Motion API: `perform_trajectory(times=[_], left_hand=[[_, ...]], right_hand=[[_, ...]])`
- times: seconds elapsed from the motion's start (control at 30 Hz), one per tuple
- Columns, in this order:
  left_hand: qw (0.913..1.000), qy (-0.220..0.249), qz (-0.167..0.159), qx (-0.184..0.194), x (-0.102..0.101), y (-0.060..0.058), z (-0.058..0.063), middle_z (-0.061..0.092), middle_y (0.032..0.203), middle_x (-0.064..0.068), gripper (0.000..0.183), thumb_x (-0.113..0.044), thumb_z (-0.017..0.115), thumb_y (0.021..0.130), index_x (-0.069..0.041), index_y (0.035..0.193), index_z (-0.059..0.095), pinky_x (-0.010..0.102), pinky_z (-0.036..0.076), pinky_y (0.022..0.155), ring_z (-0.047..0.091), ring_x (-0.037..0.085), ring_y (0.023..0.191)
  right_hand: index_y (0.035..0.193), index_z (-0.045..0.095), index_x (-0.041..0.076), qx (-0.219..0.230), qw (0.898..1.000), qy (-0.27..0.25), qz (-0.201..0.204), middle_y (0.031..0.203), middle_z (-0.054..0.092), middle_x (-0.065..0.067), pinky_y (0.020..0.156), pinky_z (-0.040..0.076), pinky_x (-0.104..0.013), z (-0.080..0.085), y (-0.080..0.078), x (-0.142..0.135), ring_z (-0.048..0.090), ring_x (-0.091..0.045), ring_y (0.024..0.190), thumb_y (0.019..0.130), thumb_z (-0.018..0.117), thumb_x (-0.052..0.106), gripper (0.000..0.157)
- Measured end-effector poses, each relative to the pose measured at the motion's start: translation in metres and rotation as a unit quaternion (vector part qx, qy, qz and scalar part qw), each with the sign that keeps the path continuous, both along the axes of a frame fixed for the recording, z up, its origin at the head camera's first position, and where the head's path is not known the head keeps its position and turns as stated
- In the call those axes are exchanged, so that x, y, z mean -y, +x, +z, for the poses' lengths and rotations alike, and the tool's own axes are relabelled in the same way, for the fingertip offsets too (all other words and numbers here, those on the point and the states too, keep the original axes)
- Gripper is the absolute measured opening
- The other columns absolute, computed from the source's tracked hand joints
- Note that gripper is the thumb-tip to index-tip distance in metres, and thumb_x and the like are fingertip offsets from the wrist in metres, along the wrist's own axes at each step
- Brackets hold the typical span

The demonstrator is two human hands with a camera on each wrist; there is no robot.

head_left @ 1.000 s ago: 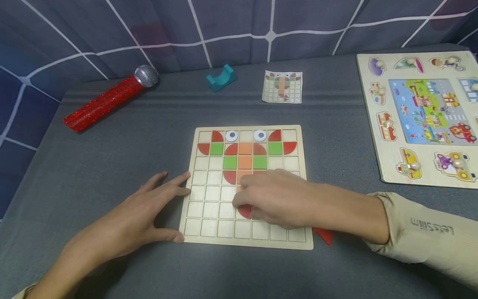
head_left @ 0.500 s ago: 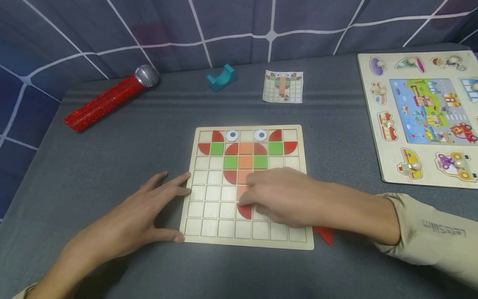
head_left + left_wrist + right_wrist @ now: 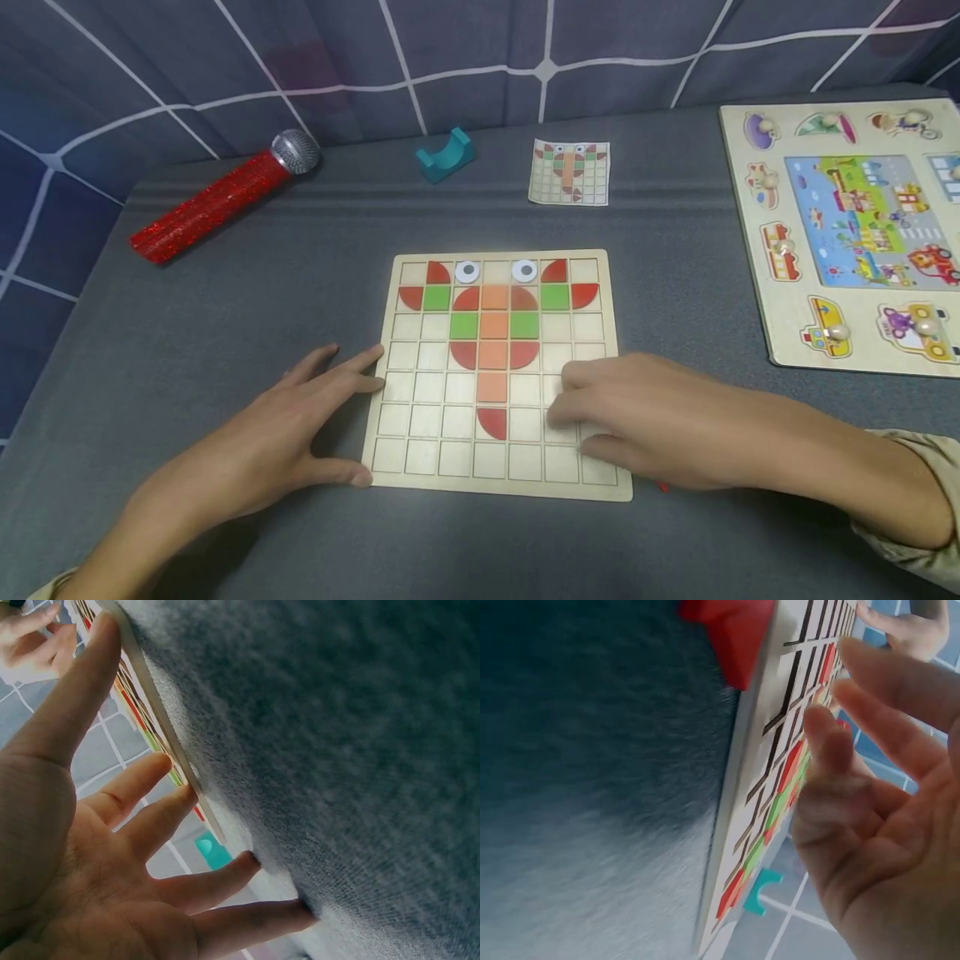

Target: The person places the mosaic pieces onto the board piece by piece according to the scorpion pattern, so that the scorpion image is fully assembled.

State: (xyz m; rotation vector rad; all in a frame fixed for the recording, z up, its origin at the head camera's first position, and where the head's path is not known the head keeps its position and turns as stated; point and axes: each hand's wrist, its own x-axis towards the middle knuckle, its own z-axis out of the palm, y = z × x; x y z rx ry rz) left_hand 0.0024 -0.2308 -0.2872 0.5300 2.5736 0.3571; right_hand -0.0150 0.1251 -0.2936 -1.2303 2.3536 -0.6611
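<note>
A wooden grid board (image 3: 424, 419) lies in the middle of the head view. Red quarter-circle tiles, green and orange squares and two googly-eye tiles fill part of it. My left hand (image 3: 277, 433) rests at its left edge, thumb and some fingertips touching the rim and the fingers spread. Above the board's lower right cells hovers my right hand (image 3: 660, 421), fingers loosely bent with nothing between them in the right wrist view. The lowest tile in the pattern is a red quarter circle (image 3: 492, 422). Loose red pieces (image 3: 739, 641) lie by the board's right edge, mostly hidden under my right hand in the head view.
Behind the board lies a small printed pattern card (image 3: 570, 196). A teal curved stand (image 3: 447, 158) and a red glittery microphone (image 3: 210, 207) are at the back left. A wooden knob puzzle (image 3: 783, 343) occupies the right side, and a checked curtain (image 3: 480, 50) hangs behind.
My right hand has lifted off the centre column and moved right, uncovering the lower orange square and red quarter circles. The left hand has stayed at the board's edge.
</note>
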Motion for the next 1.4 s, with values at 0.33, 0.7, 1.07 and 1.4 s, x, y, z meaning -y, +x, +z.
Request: perform_trajectory(times=[0.33,0.7,1.07,1.4], left_hand=[[1.0000,0.000,0.005,0.008,0.000,0.000,0.001,0.028,0.160,-0.001,0.090,-0.059,0.085,0.062,-0.028,0.140,0.052,0.077,0.028,0.096,0.018,0.051,0.142],[0.9999,0.009,-0.001,0.005,0.001,-0.001,0.002,0.034,0.157,0.000,0.094,-0.056,0.086,0.063,-0.028,0.143,0.047,0.076,0.031,0.095,0.020,0.051,0.141],[0.9999,0.010,0.003,0.009,0.001,0.000,0.002,0.033,0.158,0.001,0.093,-0.056,0.086,0.063,-0.028,0.143,0.048,0.076,0.031,0.095,0.019,0.052,0.141],[0.9998,0.010,0.005,0.018,0.002,0.000,0.002,0.032,0.158,0.000,0.095,-0.058,0.084,0.064,-0.028,0.145,0.045,0.076,0.032,0.094,0.019,0.053,0.140]], right_hand=[[0.106,0.062,0.036,-0.008,0.999,-0.006,-0.042,0.099,0.048,0.023,0.067,0.047,-0.024,-0.008,0.019,-0.035,0.049,0.001,0.080,0.080,0.081,0.014,0.039],[0.112,0.061,0.029,-0.045,0.998,-0.028,-0.044,0.098,0.048,0.024,0.066,0.049,-0.026,-0.021,0.026,-0.046,0.049,0.004,0.078,0.077,0.080,0.007,0.045],[0.108,0.060,0.032,-0.010,0.997,-0.030,-0.068,0.095,0.051,0.025,0.063,0.049,-0.025,-0.021,0.025,-0.046,0.051,0.006,0.076,0.081,0.080,0.010,0.040],[0.099,0.059,0.038,-0.025,0.996,-0.052,-0.063,0.084,0.047,0.027,0.058,0.044,-0.019,-0.015,0.022,-0.052,0.047,0.006,0.068,0.084,0.076,0.007,0.039]])
